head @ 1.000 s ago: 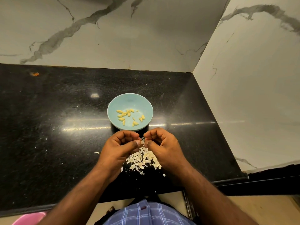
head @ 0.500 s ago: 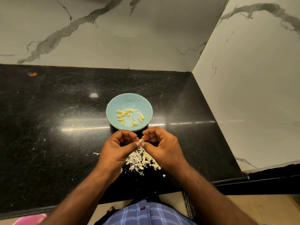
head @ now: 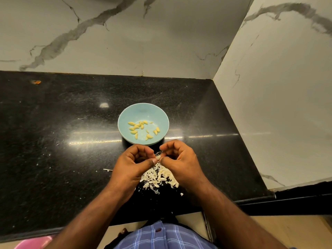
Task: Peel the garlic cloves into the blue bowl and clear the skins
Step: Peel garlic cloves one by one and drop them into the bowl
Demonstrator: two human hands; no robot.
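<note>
The blue bowl (head: 143, 112) sits on the black counter with several peeled yellow garlic cloves (head: 142, 129) inside. Just in front of it my left hand (head: 131, 168) and my right hand (head: 181, 162) meet, fingers curled, and together pinch one small garlic clove (head: 158, 156) with papery skin coming off it. Under and between my hands lies a pile of white garlic skins (head: 159, 178) on the counter.
The black granite counter (head: 53, 141) ends at a front edge near my body and at marble walls behind and on the right. Loose skin flecks (head: 107, 170) lie left of the pile. A pink object (head: 34, 243) shows at the lower left.
Both hands stay over the skin pile; the fingertips have shifted slightly on the clove and a bit of skin now sticks up between them.
</note>
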